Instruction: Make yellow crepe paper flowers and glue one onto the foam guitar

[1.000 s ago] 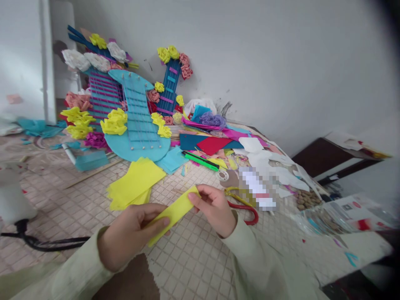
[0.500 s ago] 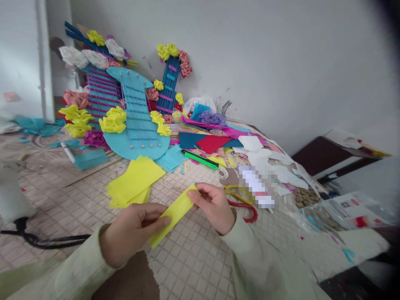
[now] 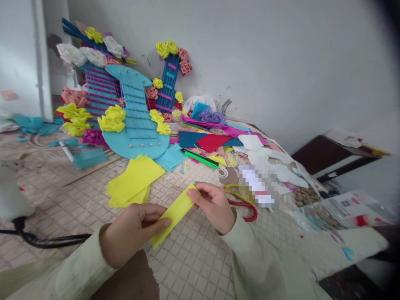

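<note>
Closed pinches of the left hand [image 3: 134,231] and right hand [image 3: 215,206] hold a yellow strip [image 3: 178,212] above the table [image 3: 193,266], toward its near edge. Creasing seems the step, next calling for matched edges; yellow sheets [image 3: 134,179] lie beyond.

Narrow yellow paper strip [image 3: 179,208] hides part of left hand [image 3: 134,231] from me. Long white-and-red object [image 3: 256,185]: blurred, unidentifiable. Bulky white device [image 3: 14,196]: cut off at left edge.

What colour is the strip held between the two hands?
The strip is bright yellow, with no pattern visible; it shows best in the head view.
</note>
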Demonstrator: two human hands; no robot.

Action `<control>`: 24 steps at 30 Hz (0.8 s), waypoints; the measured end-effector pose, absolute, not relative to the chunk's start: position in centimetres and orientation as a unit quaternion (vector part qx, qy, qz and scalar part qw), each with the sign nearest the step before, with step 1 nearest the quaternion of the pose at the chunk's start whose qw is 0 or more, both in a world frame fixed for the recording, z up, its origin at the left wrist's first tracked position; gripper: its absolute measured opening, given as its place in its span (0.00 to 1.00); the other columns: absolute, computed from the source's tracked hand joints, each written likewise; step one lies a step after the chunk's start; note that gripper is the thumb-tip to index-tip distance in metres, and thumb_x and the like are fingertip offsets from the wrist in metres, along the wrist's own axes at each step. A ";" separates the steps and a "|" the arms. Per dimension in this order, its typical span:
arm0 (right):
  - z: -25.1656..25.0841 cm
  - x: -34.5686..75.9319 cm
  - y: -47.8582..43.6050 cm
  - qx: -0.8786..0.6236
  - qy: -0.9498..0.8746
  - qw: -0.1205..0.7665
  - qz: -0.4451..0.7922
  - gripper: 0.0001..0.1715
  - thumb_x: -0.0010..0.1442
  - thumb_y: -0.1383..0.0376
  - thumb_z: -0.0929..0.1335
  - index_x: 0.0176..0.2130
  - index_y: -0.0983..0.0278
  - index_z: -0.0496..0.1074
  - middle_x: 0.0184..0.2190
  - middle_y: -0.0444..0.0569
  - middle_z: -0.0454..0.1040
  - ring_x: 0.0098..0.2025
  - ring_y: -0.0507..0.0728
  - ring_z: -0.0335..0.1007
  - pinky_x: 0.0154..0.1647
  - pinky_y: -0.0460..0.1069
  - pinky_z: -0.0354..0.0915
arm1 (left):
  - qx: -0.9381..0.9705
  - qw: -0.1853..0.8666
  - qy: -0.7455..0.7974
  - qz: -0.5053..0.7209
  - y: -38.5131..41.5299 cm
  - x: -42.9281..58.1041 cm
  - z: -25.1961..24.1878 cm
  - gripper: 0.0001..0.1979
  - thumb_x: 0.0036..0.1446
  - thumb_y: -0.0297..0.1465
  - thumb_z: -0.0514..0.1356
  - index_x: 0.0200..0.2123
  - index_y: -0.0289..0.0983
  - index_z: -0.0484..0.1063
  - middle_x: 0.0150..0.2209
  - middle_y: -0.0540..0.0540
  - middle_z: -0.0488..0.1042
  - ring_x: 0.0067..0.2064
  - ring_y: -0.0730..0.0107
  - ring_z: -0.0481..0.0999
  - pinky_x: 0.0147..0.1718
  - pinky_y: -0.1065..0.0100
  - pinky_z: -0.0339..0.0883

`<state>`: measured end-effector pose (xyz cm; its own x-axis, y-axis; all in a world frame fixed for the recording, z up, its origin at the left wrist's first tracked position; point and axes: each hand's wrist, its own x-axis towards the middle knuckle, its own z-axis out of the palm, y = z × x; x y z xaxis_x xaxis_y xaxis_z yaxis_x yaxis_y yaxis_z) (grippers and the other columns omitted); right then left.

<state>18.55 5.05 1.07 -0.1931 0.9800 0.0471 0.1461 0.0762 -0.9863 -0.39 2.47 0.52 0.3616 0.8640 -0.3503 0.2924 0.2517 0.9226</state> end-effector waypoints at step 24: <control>0.8 18.8 5.1 -0.464 -0.607 0.425 0.485 0.12 0.52 0.60 0.68 0.26 0.67 0.70 0.18 0.41 0.63 0.20 0.48 0.58 0.20 0.43 0.54 | 0.655 0.525 0.503 0.207 2.6 -0.5 -0.2 0.14 0.48 0.39 0.56 0.19 0.35 0.66 0.20 0.53 0.60 0.24 0.75 0.60 0.22 0.74 0.55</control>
<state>18.79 5.13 0.75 -0.2077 0.9760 0.0662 0.1501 0.0986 -0.9837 -0.49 2.61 -0.18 0.4090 0.8758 -0.2563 0.4411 0.0562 0.8957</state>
